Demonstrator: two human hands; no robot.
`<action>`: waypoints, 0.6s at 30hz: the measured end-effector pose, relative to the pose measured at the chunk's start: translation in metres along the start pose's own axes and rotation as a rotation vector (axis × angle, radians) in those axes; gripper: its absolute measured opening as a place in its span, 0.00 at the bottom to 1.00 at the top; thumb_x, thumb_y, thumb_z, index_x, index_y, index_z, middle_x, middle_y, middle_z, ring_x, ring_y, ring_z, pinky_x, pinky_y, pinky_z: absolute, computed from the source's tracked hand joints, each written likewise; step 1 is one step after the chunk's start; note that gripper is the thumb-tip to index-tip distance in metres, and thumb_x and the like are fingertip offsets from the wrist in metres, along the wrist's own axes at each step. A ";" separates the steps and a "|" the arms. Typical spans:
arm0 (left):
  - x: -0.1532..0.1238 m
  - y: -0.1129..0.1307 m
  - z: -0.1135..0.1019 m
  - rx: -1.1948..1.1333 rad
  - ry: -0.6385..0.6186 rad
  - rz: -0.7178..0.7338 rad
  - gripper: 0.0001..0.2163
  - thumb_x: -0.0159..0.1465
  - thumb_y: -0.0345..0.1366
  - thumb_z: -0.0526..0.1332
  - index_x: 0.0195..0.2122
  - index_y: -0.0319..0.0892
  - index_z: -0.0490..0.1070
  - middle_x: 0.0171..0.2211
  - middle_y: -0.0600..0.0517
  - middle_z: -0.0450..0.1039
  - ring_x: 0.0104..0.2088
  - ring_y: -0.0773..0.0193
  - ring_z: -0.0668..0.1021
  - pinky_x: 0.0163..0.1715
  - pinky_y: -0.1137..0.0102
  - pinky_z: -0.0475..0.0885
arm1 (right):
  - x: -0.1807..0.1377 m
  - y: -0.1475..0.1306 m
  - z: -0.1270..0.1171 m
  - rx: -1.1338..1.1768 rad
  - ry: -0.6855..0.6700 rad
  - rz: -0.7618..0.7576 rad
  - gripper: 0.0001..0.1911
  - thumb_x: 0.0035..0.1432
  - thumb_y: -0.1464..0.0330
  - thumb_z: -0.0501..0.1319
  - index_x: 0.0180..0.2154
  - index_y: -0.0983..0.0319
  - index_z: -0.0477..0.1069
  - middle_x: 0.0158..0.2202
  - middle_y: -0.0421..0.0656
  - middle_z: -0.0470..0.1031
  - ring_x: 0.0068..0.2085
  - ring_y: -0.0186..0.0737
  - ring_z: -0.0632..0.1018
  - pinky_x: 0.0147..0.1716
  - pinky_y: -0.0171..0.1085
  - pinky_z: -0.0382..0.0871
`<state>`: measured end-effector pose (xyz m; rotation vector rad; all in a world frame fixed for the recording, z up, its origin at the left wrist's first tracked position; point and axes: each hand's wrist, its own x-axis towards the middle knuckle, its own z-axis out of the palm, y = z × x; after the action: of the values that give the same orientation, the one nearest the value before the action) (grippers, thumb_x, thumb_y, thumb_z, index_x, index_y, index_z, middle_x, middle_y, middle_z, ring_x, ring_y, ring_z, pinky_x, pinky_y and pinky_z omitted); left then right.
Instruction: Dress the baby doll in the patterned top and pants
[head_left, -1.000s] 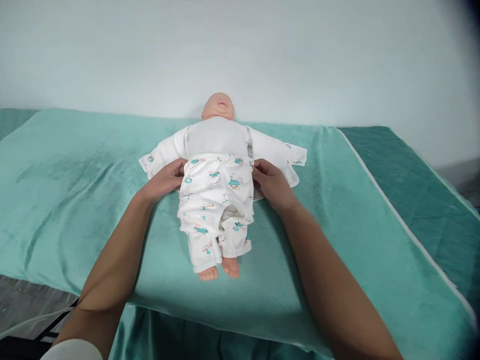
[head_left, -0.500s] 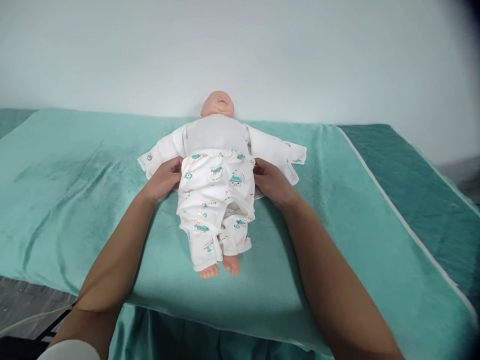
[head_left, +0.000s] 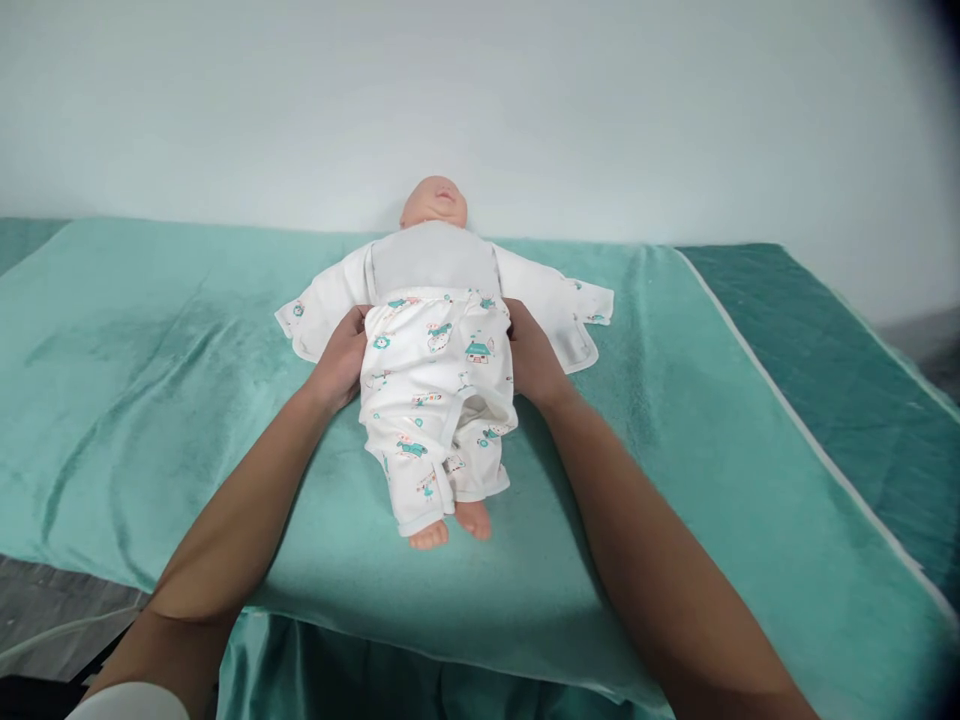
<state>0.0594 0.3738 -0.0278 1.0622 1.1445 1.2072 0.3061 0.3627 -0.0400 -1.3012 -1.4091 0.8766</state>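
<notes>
A baby doll [head_left: 433, 203] lies on its back, its head toward the wall and its bare feet toward me. White baby pants [head_left: 439, 380] with teal and red prints cover its legs and reach up to its belly. Under it a white baby shirt [head_left: 330, 305] is spread, the sleeves stretched out to both sides. My left hand [head_left: 345, 355] grips the left side of the pants near the waistband, thumb on top. At the opposite side, my right hand [head_left: 531, 350] is closed on the pants' edge; its fingertips are hidden by the cloth.
The doll rests on a bed with a light green cover [head_left: 187, 430]. A darker green quilted cover [head_left: 847, 370] shows at the right, beyond a white edging. A pale wall [head_left: 480, 100] stands behind the bed. Grey floor [head_left: 45, 605] and a cable appear at lower left.
Both hands have moved slightly up and inward along the pants' sides. The waistband sits a little higher on the belly, and the legs and feet have shifted slightly right.
</notes>
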 end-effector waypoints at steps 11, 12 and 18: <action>0.000 -0.001 0.004 -0.106 -0.193 -0.063 0.15 0.53 0.38 0.74 0.41 0.42 0.79 0.37 0.48 0.83 0.42 0.52 0.85 0.44 0.59 0.83 | 0.008 -0.005 0.004 0.291 -0.030 0.038 0.17 0.45 0.59 0.74 0.35 0.55 0.71 0.38 0.39 0.81 0.44 0.46 0.78 0.42 0.43 0.75; 0.001 -0.002 0.004 -0.104 -0.187 -0.049 0.15 0.53 0.37 0.74 0.41 0.43 0.79 0.37 0.48 0.83 0.42 0.52 0.85 0.44 0.59 0.83 | 0.010 -0.003 0.004 0.294 -0.036 0.028 0.16 0.45 0.60 0.74 0.34 0.55 0.72 0.36 0.39 0.80 0.43 0.46 0.78 0.42 0.43 0.75; 0.006 -0.006 0.003 -0.084 -0.137 0.011 0.16 0.52 0.38 0.74 0.42 0.44 0.79 0.36 0.51 0.83 0.41 0.54 0.84 0.43 0.60 0.82 | 0.023 0.008 0.001 0.363 -0.095 -0.015 0.11 0.46 0.66 0.72 0.32 0.56 0.73 0.34 0.37 0.79 0.39 0.42 0.78 0.37 0.41 0.74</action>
<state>0.0633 0.3789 -0.0341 1.0717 0.9760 1.1626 0.3086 0.3865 -0.0434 -0.9838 -1.2573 1.1366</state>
